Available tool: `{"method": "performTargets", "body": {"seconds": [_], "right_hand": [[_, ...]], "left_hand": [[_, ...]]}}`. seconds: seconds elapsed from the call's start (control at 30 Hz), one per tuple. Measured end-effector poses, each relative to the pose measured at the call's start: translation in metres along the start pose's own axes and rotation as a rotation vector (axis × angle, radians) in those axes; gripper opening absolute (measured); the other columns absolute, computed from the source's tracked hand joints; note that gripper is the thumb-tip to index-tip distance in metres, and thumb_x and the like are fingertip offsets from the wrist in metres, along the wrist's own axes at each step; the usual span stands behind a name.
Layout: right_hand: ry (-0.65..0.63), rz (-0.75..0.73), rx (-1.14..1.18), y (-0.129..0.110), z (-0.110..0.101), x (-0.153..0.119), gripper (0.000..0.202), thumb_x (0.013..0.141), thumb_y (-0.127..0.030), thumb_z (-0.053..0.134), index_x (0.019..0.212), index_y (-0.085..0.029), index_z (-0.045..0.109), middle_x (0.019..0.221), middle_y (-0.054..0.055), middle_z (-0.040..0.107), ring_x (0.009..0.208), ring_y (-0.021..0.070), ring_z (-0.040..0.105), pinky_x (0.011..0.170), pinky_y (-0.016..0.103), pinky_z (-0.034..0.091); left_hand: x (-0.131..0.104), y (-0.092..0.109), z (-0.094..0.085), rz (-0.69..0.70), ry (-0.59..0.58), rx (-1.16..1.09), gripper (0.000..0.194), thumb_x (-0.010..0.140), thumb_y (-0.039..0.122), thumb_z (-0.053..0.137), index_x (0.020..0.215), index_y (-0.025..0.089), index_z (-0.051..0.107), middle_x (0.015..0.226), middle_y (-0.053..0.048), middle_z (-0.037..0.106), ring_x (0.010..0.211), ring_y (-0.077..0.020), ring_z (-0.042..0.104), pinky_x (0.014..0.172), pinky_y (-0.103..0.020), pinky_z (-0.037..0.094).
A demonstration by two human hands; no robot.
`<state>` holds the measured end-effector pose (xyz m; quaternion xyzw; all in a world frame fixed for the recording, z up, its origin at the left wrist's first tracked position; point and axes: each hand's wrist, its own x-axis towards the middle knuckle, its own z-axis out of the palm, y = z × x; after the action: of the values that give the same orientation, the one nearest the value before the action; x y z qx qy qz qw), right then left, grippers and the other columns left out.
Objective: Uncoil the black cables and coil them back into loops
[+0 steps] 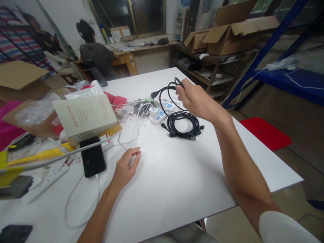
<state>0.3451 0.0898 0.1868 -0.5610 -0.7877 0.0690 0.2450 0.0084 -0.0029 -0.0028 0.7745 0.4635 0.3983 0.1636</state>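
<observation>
My right hand is closed around a coiled black HDMI cable, held up above the far part of the white table. One plug of this cable sticks out to the left. Just below it lies a pile of similar black cables, coiled in a ring with several plugs pointing outward. My left hand rests over the table nearer to me, fingers curved and thumb apart, with nothing in it. A black phone with a white charging cable lies to its left.
White power strips and a clear-wrapped coil lie beyond the left hand. A pale box, plastic bags and yellow items crowd the table's left side. A red stool stands past the right edge. Another person sits at the back.
</observation>
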Motion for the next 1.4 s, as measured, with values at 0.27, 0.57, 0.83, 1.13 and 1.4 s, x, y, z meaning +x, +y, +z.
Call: {"method": "performTargets", "body": {"seconds": [0.27,0.57,0.83,1.13,1.4], "right_hand": [[-0.396,-0.283,0.050,-0.065,0.029,-0.019,0.026,0.114,-0.036,0.037,0.109,-0.018,0.054,0.083,0.007,0.065,0.068,0.0195,0.053,0.068,0.031,0.033],[-0.835,-0.509,0.348,-0.094,0.063,-0.031,0.022,0.111,-0.028,0.044,0.097,-0.018,0.058,0.079,0.003,0.069,0.068,0.0139,0.057,0.065,0.026,0.036],[-0.719,-0.447,0.350,-0.082,0.038,-0.029,0.028,0.111,-0.035,0.046,0.092,-0.019,0.059,0.086,0.005,0.073,0.071,0.0156,0.062,0.067,0.027,0.043],[-0.033,-0.157,0.709,-0.045,-0.007,-0.023,0.035,0.110,-0.052,0.052,0.094,-0.021,0.061,0.073,0.003,0.069,0.054,0.0161,0.064,0.044,0.025,0.042],[0.813,-0.088,0.942,-0.007,-0.038,-0.010,0.042,0.112,-0.030,0.040,0.078,-0.022,0.065,0.060,-0.004,0.030,0.044,0.0102,0.018,0.045,0.030,0.010]], "left_hand": [[-0.002,0.024,0.007,-0.256,-0.069,-0.512,0.038,0.107,0.043,0.060,0.134,0.017,0.066,0.093,-0.009,0.080,0.083,-0.0210,0.074,0.082,-0.036,0.054],[0.005,0.021,0.007,-0.527,-0.010,-1.186,0.062,0.094,0.075,0.063,0.097,0.013,0.072,0.088,-0.012,0.077,0.074,-0.0232,0.072,0.066,-0.034,0.051],[0.009,0.028,-0.010,-0.618,-0.011,-1.265,0.040,0.098,0.047,0.058,0.104,0.011,0.076,0.081,-0.011,0.073,0.073,-0.0211,0.065,0.069,-0.033,0.048],[0.011,0.035,-0.015,-0.653,-0.022,-1.240,0.034,0.089,0.037,0.055,0.095,0.011,0.075,0.074,-0.013,0.070,0.070,-0.0237,0.062,0.072,-0.038,0.047],[0.009,0.036,-0.014,-0.631,0.011,-1.220,0.036,0.091,0.036,0.054,0.097,0.010,0.078,0.067,-0.010,0.066,0.066,-0.0219,0.059,0.071,-0.036,0.044]]}}
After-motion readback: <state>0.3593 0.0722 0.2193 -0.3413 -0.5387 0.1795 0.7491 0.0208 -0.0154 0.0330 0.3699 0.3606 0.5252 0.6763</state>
